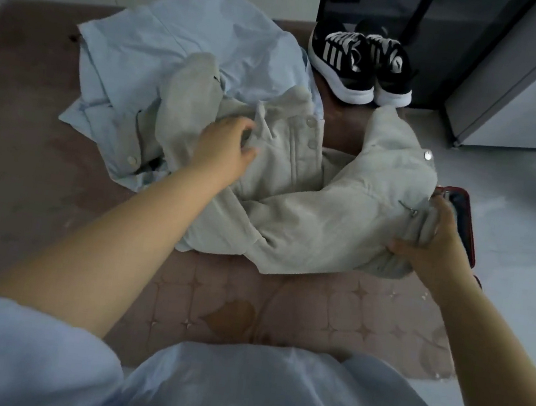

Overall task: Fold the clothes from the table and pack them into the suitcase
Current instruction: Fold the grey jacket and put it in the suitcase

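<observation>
Finds beige jacket (325, 216) soft, limp, likely light; left hand (227, 152) pinching its front placket, right hand (436, 247) clamped on bunched hem at surface's (314, 309) right edge; recommends seam grips.

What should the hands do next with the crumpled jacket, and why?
Probably pull the jacket apart and flat. It lies bunched, partly over the blue shirt, and the left hand and right hand already grip it at opposite sides.

Left hand (229, 151) and right hand (436, 247), both with a grip on a crumpled beige jacket (309, 214)
</observation>
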Action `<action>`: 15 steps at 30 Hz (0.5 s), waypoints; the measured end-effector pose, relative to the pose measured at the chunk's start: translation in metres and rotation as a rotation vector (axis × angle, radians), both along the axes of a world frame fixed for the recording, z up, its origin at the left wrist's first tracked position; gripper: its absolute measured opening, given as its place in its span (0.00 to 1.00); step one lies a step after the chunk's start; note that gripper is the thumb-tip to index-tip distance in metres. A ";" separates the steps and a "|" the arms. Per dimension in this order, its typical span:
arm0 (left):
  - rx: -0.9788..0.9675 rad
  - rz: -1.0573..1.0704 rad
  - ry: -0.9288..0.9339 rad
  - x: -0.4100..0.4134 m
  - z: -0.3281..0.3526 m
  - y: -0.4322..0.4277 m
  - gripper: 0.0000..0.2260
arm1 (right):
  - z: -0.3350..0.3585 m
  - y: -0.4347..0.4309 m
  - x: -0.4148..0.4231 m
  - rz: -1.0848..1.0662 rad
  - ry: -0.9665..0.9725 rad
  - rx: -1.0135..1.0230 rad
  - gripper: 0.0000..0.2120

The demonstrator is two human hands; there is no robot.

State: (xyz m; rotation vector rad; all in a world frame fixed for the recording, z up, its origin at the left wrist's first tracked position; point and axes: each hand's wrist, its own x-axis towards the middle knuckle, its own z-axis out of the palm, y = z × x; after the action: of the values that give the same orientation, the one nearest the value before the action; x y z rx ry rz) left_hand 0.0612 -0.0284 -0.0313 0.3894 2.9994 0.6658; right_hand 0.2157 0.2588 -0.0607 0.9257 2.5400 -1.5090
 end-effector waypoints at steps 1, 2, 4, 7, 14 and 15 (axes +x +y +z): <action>-0.038 -0.013 -0.063 -0.002 -0.005 0.012 0.24 | 0.000 0.004 0.009 0.005 -0.021 0.013 0.46; -0.104 -0.001 -0.120 -0.003 -0.010 0.023 0.27 | -0.001 0.006 0.018 0.016 -0.041 0.030 0.46; -0.221 0.055 -0.237 -0.005 -0.021 0.033 0.31 | -0.001 0.007 0.037 0.051 -0.114 0.045 0.46; -0.273 0.122 -0.259 -0.009 -0.026 0.027 0.23 | -0.008 0.013 0.058 0.189 -0.274 0.063 0.43; 0.004 0.202 -0.012 -0.020 0.000 -0.019 0.17 | 0.046 0.023 0.019 0.739 -0.386 0.340 0.15; 0.033 0.221 0.020 -0.021 0.007 -0.028 0.18 | 0.059 0.020 0.001 0.760 -0.354 0.382 0.11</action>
State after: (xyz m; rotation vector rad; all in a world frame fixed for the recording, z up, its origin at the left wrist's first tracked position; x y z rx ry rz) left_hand 0.0400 -0.0561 -0.0248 0.0653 3.0822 0.7316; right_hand 0.2167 0.2786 -0.0019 0.1451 2.4894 -0.6040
